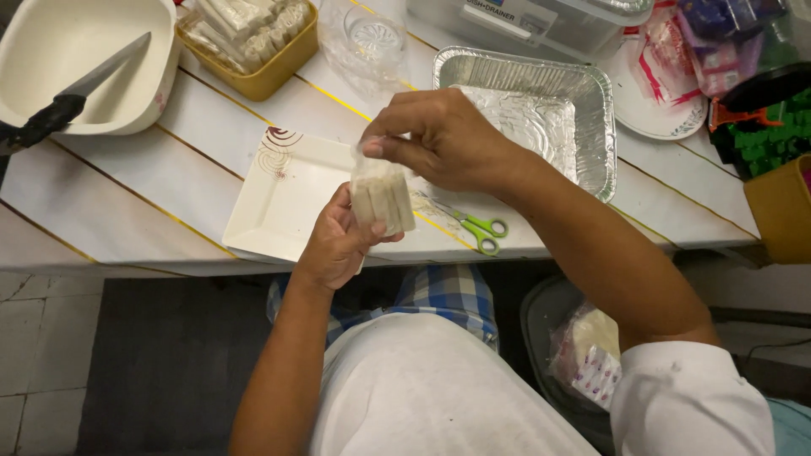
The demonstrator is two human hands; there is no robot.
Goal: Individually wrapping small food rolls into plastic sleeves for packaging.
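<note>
Centrally, left hand (336,245) cradling clear crinkly packet of pale sticks (382,198), right hand (439,135) fingers pinching its top; square white plate (279,198) beneath

A white table (127,190) with thin yellow lines fills the top. Under it the floor (160,363) is dark grey, with pale tiles (34,355) at the left. The light is warm and dim.

green scissors (483,232), mustard tub (269,72), silver tray (591,93)
</note>
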